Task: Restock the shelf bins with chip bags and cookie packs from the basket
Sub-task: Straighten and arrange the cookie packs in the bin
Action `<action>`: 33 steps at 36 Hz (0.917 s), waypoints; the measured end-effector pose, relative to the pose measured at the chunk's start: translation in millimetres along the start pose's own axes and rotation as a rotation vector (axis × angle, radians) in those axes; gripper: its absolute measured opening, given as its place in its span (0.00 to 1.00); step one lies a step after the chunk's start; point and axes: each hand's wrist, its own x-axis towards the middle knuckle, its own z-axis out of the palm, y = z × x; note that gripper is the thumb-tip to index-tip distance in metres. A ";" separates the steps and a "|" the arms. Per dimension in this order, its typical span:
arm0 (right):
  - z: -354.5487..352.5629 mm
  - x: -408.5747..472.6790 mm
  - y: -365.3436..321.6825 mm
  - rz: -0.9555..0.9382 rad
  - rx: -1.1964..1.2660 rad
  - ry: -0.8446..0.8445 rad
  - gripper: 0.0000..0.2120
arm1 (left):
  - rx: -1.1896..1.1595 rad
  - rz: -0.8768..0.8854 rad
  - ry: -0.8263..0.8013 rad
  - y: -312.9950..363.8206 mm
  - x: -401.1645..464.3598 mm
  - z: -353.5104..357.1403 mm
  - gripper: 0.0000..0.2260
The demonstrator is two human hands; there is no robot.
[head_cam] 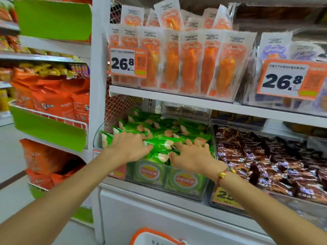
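Left of both hands, orange snack bags [53, 101] fill wire shelves with green fronts. The left hand [128, 145] lies palm down on the green chip bags [159, 137], fingers spread and nearly straight, pressing rather than gripping. These bags are heaped in a clear bin [177, 184] on the lower shelf, directly under both hands. Just beside it, the right hand [192, 156] also rests on the heap; whether its fingertips pinch a bag cannot be told. Right of that hand lie brown packs [265, 160]. Above the hands stand orange packets [177, 64]. Below the wrists shows the basket [150, 236] rim.
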 end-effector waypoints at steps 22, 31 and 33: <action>0.1 87.8 17.2 0.176 0.180 -0.086 0.38 | -0.194 0.010 -0.271 -16.9 96.7 32.4 0.25; -6.4 108.6 18.6 0.144 0.203 -0.168 0.41 | -0.210 0.000 -0.334 -14.0 97.8 16.8 0.27; -10.5 103.1 13.3 0.149 0.224 -0.155 0.39 | -0.240 0.041 -0.283 -14.6 94.6 11.6 0.28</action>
